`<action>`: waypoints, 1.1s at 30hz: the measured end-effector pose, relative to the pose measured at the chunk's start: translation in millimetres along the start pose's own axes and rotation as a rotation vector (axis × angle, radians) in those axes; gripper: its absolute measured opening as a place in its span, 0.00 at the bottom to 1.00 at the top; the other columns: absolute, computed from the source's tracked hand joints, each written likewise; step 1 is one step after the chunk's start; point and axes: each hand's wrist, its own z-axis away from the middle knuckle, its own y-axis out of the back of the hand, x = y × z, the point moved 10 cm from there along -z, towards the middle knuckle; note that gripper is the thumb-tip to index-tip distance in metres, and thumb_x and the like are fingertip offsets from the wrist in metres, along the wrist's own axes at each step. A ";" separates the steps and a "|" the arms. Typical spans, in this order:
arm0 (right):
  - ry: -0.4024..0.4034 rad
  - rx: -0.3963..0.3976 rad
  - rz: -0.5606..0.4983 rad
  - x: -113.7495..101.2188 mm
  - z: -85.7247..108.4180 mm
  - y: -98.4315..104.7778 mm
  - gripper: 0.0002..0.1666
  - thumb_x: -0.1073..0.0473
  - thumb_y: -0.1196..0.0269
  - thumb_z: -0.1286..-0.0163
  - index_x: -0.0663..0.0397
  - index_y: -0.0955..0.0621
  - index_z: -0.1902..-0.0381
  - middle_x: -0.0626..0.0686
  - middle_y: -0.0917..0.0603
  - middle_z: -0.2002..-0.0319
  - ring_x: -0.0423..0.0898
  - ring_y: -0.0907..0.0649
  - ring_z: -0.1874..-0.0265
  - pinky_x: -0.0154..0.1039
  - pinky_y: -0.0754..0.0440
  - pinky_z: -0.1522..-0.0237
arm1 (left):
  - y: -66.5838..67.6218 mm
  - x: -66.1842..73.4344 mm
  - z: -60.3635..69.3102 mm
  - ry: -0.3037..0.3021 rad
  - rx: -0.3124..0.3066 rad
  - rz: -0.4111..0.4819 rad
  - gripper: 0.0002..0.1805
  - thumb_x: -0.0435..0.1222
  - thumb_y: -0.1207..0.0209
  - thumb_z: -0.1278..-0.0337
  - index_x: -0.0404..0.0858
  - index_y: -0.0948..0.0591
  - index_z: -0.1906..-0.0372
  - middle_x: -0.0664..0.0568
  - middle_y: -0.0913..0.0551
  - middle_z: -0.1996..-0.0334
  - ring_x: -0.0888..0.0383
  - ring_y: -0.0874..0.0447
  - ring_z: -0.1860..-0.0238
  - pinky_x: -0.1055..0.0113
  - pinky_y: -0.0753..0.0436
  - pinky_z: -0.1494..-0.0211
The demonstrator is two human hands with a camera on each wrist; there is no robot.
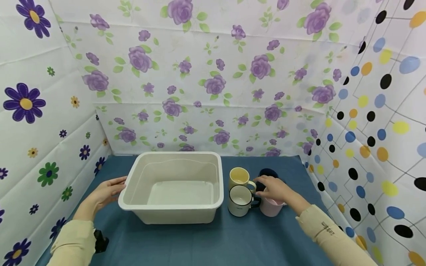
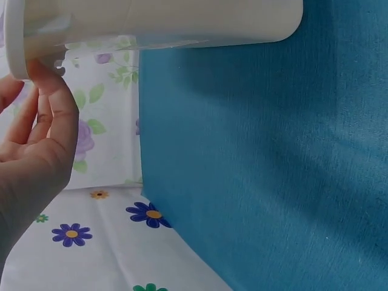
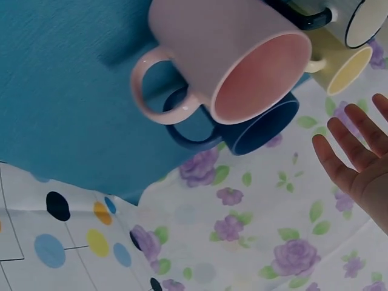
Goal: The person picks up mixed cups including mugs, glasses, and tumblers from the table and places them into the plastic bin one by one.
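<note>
A beige plastic basin [image 1: 171,215] stands on the blue cloth, its inside bare. My left hand [image 1: 105,193] touches its left rim, fingers bent lightly under the edge in the left wrist view, where the basin [image 2: 163,24] is above the hand [image 2: 45,130]. My right hand [image 1: 274,189] hovers over the mugs, fingers spread and holding nothing; in the right wrist view the hand [image 3: 364,163] is apart from them. Below it are a pink mug [image 1: 271,208] and a dark blue mug [image 1: 268,172]. Left of these stand a yellow mug [image 1: 239,176] and a white mug with dark rim [image 1: 239,201].
A small black object [image 1: 101,241] lies beside my left sleeve. Flowered cloth walls [image 1: 213,122] rise at the back and left, with a dotted one [image 1: 376,147] on the right. The blue cloth [image 1: 166,244] extends in front of the basin.
</note>
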 end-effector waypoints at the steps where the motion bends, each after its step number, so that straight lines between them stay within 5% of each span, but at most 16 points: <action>1: -0.005 -0.005 0.006 1.5 0.7 -0.2 0.30 0.49 0.38 0.36 0.56 0.27 0.39 0.63 0.25 0.42 0.61 0.23 0.46 0.57 0.22 0.51 | 0.4 0.1 -0.1 -0.005 0.001 0.000 0.40 0.44 0.47 0.34 0.28 0.49 0.28 0.55 0.29 0.38 0.78 0.25 0.58 0.53 0.22 0.42; 10: -0.043 -0.014 0.024 10.9 2.4 -4.4 0.28 0.48 0.38 0.36 0.54 0.25 0.41 0.61 0.23 0.43 0.59 0.21 0.48 0.56 0.22 0.50 | 2.9 -5.7 6.9 -0.058 -0.007 0.057 0.37 0.41 0.46 0.35 0.31 0.47 0.28 0.80 0.26 0.60 0.78 0.24 0.58 0.63 0.18 0.49; 19: -0.075 -0.011 0.054 27.3 10.4 -6.4 0.25 0.52 0.36 0.37 0.55 0.23 0.44 0.60 0.21 0.49 0.55 0.19 0.57 0.54 0.20 0.57 | -2.6 -3.9 1.0 -0.061 -0.007 0.085 0.38 0.41 0.45 0.36 0.30 0.46 0.28 0.80 0.25 0.61 0.77 0.23 0.58 0.65 0.18 0.51; 26: -0.094 -0.014 0.062 31.4 14.7 -6.5 0.24 0.52 0.37 0.37 0.55 0.23 0.46 0.60 0.20 0.50 0.58 0.19 0.57 0.56 0.21 0.56 | -2.1 -3.2 -1.2 -0.057 0.013 0.051 0.40 0.43 0.44 0.36 0.28 0.48 0.28 0.78 0.27 0.59 0.78 0.24 0.58 0.55 0.20 0.43; 33: -0.101 -0.019 0.079 35.7 16.4 -8.9 0.26 0.50 0.35 0.40 0.57 0.23 0.47 0.60 0.20 0.52 0.56 0.18 0.60 0.54 0.19 0.59 | -1.8 -3.0 0.8 -0.072 0.006 0.064 0.39 0.41 0.44 0.36 0.27 0.47 0.29 0.78 0.26 0.60 0.77 0.24 0.58 0.65 0.18 0.50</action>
